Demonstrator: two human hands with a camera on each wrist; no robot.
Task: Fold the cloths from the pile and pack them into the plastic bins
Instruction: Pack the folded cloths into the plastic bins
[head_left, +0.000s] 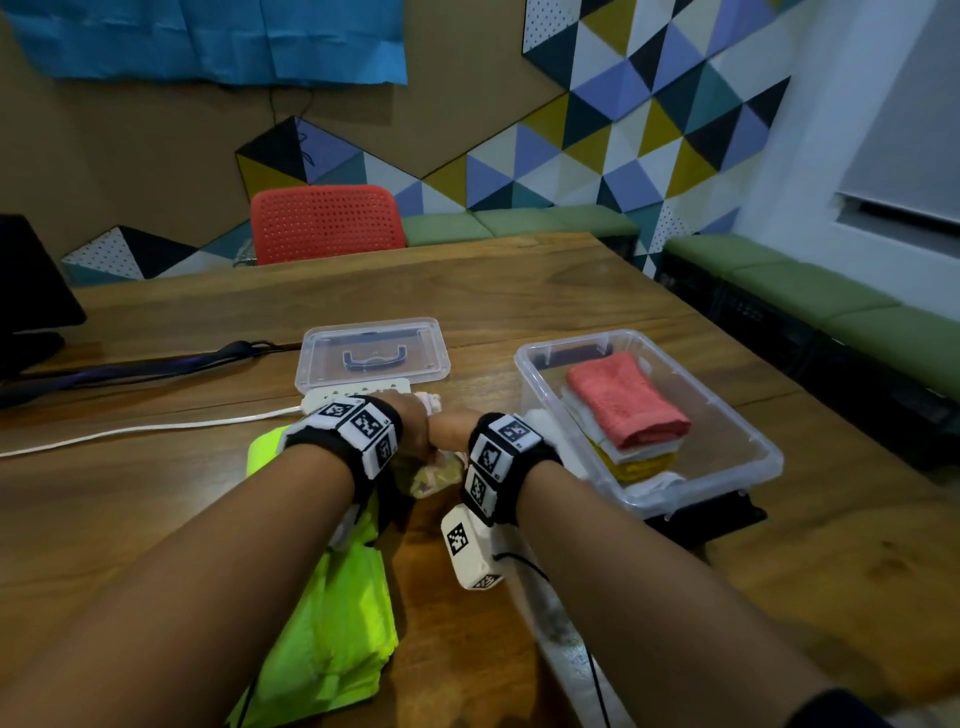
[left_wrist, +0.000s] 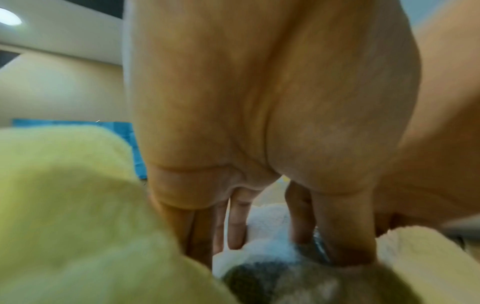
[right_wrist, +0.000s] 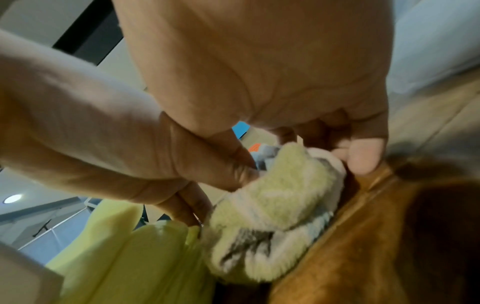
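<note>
Already the clear plastic bin (head_left: 748, 415) at right of frame holds a stack topped by a folded coral cloth (head_left: 626, 400). At lower centre both hands, left (head_left: 413, 434) and right (head_left: 452, 428), grip a fluffy patterned cloth (right_wrist: 272, 205) on the counter (head_left: 519, 291); the neon-yellow cloths (head_left: 332, 623) remain unpacked.

No readable text, labels, brands or numbers in any view. Only black-and-white square code markers on the wrist bands (head_left: 358, 423), just behind the fingers; they carry tiny print too small to read.
</note>
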